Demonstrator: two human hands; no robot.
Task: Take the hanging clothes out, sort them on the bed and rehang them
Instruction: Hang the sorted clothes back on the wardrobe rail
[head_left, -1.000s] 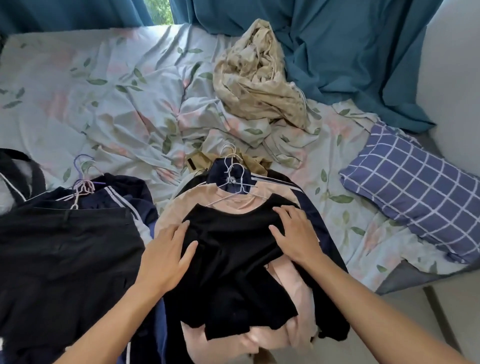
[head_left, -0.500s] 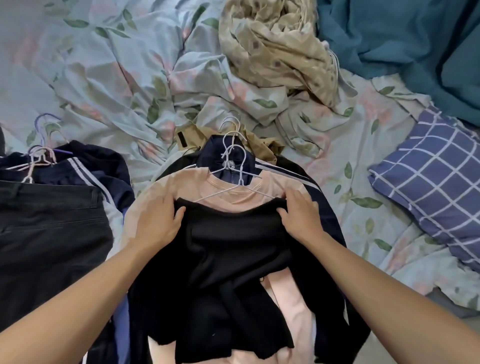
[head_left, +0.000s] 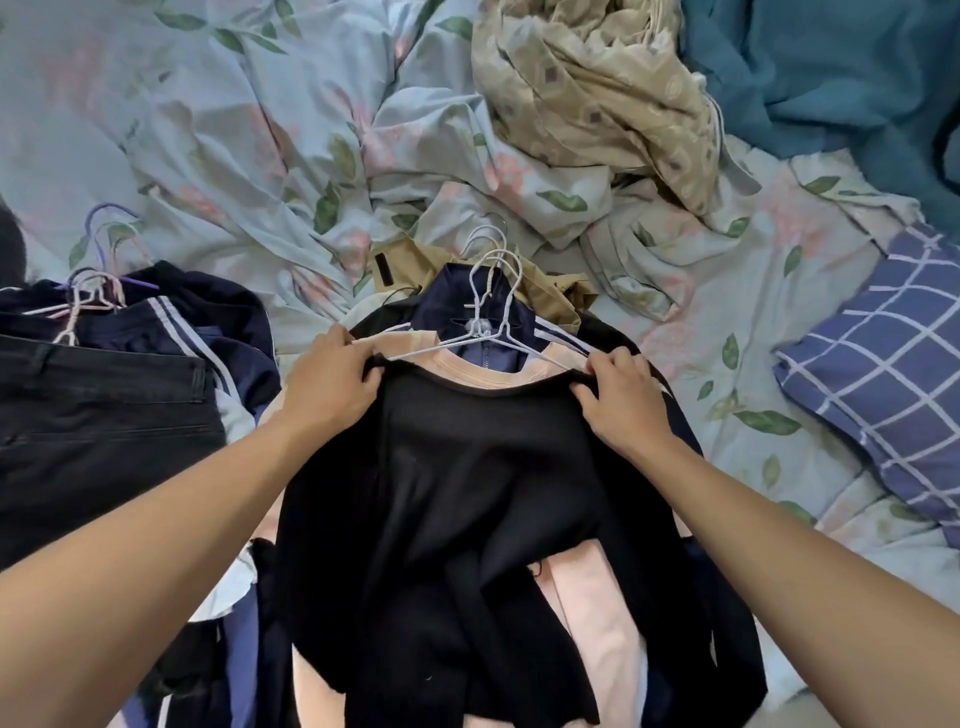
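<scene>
While both arms reach forward over the bed (head_left: 218, 124), the left hand (head_left: 332, 384) pinches the left shoulder of a black top (head_left: 467, 493) with curled fingers, and the right hand (head_left: 621, 405) pinches its right shoulder the same way, so that the neckline is stretched between them. That black top lies uppermost on a pile of clothes in the middle of the view, directly over a pale pink top (head_left: 597, 597) whose collar shows just above the black neckline and whose lower part shows beneath the black hem. Under the pink top lies a navy jacket with white stripes (head_left: 462, 301), and behind that a tan garment (head_left: 415, 262) peeks out. White wire hangers (head_left: 488, 291) sit at the top of this pile, their hooks pointing away from the person. To the left lies a second pile: dark grey trousers (head_left: 98, 405) on top of a navy striped garment (head_left: 208, 322), with more hangers (head_left: 96, 291), white and purple, at its upper end. A floral sheet covers the bed, rumpled behind the piles. Farther back a crumpled beige patterned cloth (head_left: 587, 88) rests on the sheet, with a teal fabric (head_left: 831, 67) beside it at the upper right. A blue checked pillow (head_left: 883, 374) lies at the right edge, well apart from the clothes.
</scene>
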